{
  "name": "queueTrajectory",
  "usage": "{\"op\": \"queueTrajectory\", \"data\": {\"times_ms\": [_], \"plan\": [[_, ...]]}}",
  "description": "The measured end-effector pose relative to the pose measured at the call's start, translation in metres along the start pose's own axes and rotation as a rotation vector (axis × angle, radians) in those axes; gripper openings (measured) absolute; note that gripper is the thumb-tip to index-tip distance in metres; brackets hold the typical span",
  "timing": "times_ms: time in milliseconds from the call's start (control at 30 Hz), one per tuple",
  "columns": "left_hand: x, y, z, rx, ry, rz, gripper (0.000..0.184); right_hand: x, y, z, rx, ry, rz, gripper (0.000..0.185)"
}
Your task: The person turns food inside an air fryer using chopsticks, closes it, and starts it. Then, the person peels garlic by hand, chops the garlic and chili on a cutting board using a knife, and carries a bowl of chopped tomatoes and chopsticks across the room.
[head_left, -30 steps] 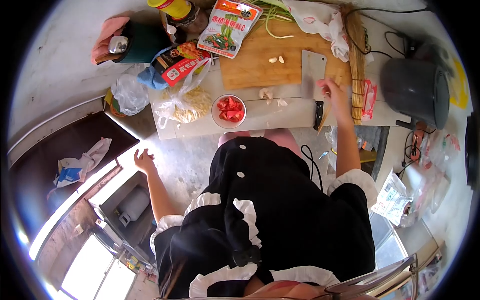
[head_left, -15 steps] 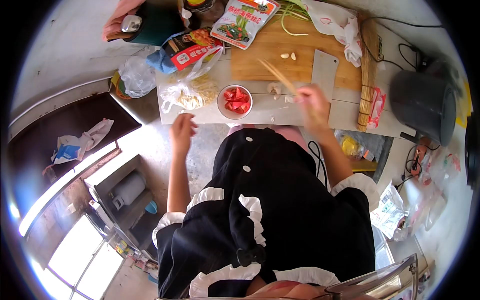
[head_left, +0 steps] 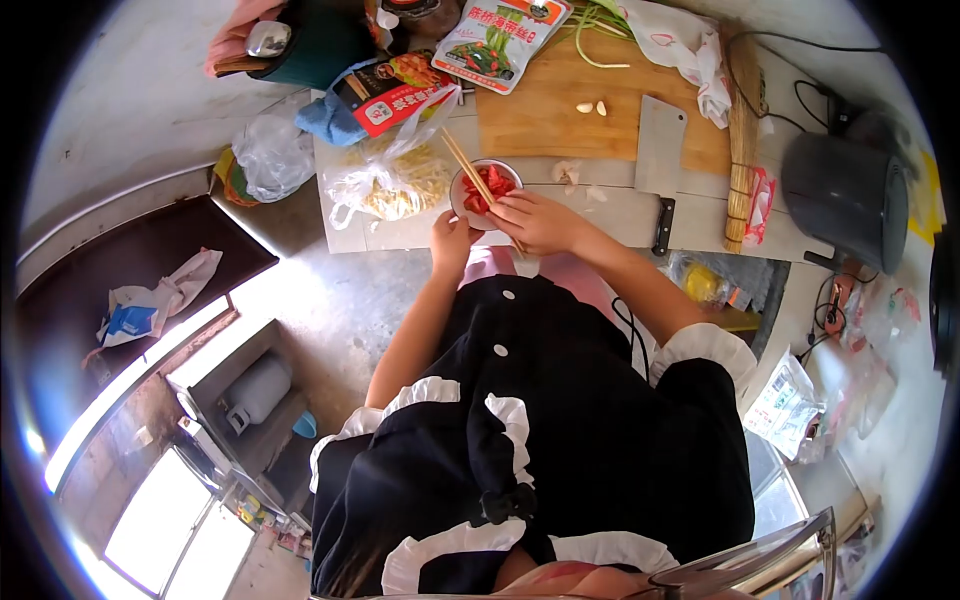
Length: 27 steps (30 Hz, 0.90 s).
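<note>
The step in hand seems to be chopstick work at the bowl (head_left: 458,193) of red pieces (head_left: 497,182), upper centre: the right hand (head_left: 540,222) grips slanting chopsticks (head_left: 460,156), the left hand (head_left: 452,240) meets the rim, its hold unclear, and the next move calls for steadiness

I watch through one head-worn camera that faces forward and steeply down. Its wide, round view bends straight edges. The glasses (head_left: 755,553) loom nearest at lower right, the black garment (head_left: 610,430) fills the lower middle, and the left hand (head_left: 453,241), right hand (head_left: 543,223) and bench (head_left: 622,228) sit farther off, toward the top.
</note>
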<state>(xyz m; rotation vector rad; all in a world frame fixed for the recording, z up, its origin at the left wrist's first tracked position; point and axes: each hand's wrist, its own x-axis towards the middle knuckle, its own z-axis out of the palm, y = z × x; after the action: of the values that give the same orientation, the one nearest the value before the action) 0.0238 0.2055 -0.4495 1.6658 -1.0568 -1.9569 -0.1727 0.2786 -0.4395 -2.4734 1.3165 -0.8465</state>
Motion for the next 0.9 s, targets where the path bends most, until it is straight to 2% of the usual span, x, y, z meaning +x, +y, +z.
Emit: {"op": "queueTrajectory", "data": {"times_ms": [133,200,233,267,300,367,433,500,533,567,633,700,833,867,900], "plan": [[0.009,0.013,-0.008,0.087,-0.012,-0.057,0.032,-0.004,0.001,-0.003,-0.104,-0.032,0.046,0.055],[-0.005,0.037,-0.005,0.256,0.020,-0.090,0.037,-0.015,0.000,-0.017,-0.163,0.013,0.054,0.058],[-0.009,0.047,-0.003,0.340,0.034,-0.103,0.040,-0.029,0.000,-0.021,-0.188,0.069,0.201,0.061],[-0.009,0.050,-0.006,0.606,0.082,-0.082,0.043,-0.050,-0.002,-0.026,-0.214,0.126,0.349,0.064],[-0.016,0.056,-0.001,0.840,0.131,0.092,0.041,-0.071,-0.003,-0.032,-0.241,0.183,0.497,0.067],[-0.036,0.081,0.016,1.288,0.236,0.459,0.037,-0.110,-0.010,-0.047,-0.426,0.337,1.062,0.065],[-0.041,0.091,0.044,1.149,0.187,0.638,0.033,-0.160,0.000,-0.047,-0.459,0.607,1.262,0.061],[-0.029,0.091,0.080,1.030,0.078,0.812,0.034,-0.187,0.006,-0.048,-0.230,0.595,1.472,0.055],[-0.024,0.092,0.101,1.118,0.045,0.773,0.036,-0.198,0.009,-0.048,-0.108,0.584,1.572,0.053],[-0.018,0.091,0.123,1.209,0.011,0.732,0.038,-0.201,0.012,-0.050,-0.095,0.540,1.591,0.050],[0.010,0.081,0.162,1.188,-0.047,0.789,0.044,-0.201,0.022,-0.060,-0.072,0.456,1.627,0.046],[0.039,0.077,0.197,1.182,-0.074,0.734,0.049,-0.206,0.033,-0.069,0.034,0.337,1.623,0.041],[0.068,0.074,0.247,1.229,0.019,0.686,0.050,-0.223,0.034,-0.089,0.311,0.240,1.609,0.039],[0.073,0.072,0.254,1.238,0.044,0.678,0.047,-0.229,0.030,-0.088,0.325,0.352,1.515,0.029],[0.077,0.072,0.259,1.248,0.071,0.671,0.045,-0.223,0.026,-0.097,0.568,0.483,1.574,0.026]]}}
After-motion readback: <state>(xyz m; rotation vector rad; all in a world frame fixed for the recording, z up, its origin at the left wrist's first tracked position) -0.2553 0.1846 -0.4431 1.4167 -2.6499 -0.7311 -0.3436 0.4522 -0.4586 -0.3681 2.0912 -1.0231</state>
